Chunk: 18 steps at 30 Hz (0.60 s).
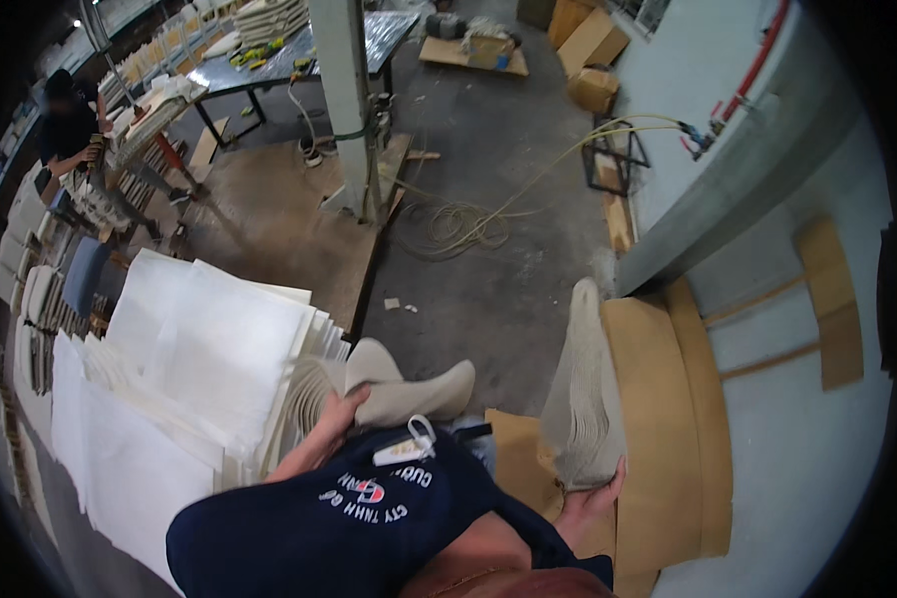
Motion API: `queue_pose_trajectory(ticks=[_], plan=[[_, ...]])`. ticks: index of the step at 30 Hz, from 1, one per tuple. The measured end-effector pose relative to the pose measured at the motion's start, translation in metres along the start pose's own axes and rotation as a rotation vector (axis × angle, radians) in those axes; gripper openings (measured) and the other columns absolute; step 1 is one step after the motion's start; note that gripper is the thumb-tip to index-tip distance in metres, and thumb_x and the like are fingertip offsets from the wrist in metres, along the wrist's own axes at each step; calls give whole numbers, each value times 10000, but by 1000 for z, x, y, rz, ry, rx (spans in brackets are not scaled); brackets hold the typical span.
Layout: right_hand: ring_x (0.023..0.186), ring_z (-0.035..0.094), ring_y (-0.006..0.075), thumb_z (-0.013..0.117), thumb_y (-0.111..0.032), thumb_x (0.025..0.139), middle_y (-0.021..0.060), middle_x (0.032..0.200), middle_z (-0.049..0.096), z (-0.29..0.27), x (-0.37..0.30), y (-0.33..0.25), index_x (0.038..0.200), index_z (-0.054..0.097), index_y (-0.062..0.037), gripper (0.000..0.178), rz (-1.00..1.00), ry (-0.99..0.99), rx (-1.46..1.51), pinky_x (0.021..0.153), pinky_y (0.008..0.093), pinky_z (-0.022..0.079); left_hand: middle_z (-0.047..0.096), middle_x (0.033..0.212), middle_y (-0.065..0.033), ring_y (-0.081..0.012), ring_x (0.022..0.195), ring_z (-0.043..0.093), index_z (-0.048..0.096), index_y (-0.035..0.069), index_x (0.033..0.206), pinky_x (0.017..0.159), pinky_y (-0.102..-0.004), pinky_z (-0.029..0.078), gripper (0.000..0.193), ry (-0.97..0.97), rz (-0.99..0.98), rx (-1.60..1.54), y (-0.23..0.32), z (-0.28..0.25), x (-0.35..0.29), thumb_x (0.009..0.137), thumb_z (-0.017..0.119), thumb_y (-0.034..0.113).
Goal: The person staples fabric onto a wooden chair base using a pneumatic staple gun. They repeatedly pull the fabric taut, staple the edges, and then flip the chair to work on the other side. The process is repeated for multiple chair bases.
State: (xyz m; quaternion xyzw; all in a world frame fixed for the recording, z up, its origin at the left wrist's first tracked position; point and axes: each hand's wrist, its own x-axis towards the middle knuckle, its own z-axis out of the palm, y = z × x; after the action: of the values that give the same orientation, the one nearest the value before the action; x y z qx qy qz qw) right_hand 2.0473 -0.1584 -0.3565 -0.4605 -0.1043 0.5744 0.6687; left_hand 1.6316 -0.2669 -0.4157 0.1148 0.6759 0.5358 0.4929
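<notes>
My left hand (344, 411) is closed on the near edge of a bundle of beige-grey fabric pieces (409, 394), which fold over and droop to the right. Its fingers are partly hidden by the cloth. On the other side, my right hand (594, 498) grips the lower end of a tall layered stack of similar fabric pieces (583, 399). That stack stands against a brown cardboard sheet or box (658, 419), its narrow tip pointing away from me. Left of the left hand lies a large pile of white sheets (204, 324), touching the fabric bundle.
Ahead, a grey post (341, 100) rises beside a brown board (259, 214) on the floor. A yellow hose (468, 224) lies coiled farther right. At the far left another person (75, 130) works near a metal-topped table (299, 65). Cushions (40, 299) are stacked at the left edge.
</notes>
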Motion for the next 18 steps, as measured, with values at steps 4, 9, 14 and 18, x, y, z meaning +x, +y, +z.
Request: queue_pose_trajectory(ticks=[4,9,14,18], plan=[[1317,502,287,636,-328,961,135,1432,516,114,97,16,1422,465,0,591,63,-56,-40,1106,446,401,622,1287,-156,-282,1151,610,500,-52,1369,1000,-413,475,557,101,-167,-143,38,10,123,925,702,218],[1239,573,256,656,-263,961,128,1376,571,282,270,77,1401,485,14,547,163,-214,-185,1046,405,466,582,1329,-204,-316,1185,595,437,-56,1403,1011,-444,478,596,242,-171,-270,101,48,246,929,692,201],[1198,608,244,626,-244,983,127,1314,620,473,420,164,1344,528,30,464,409,-443,-194,1039,397,479,611,1298,-187,-309,1172,615,450,-49,1399,1001,-428,497,576,695,-104,-281,129,91,369,914,703,133],[1211,601,251,554,-262,1017,127,1321,617,661,497,166,1348,532,-1,421,554,-659,-230,1060,414,470,591,1335,-180,-284,1148,628,428,-68,1404,968,-380,503,624,711,-21,-507,190,139,430,898,729,138]])
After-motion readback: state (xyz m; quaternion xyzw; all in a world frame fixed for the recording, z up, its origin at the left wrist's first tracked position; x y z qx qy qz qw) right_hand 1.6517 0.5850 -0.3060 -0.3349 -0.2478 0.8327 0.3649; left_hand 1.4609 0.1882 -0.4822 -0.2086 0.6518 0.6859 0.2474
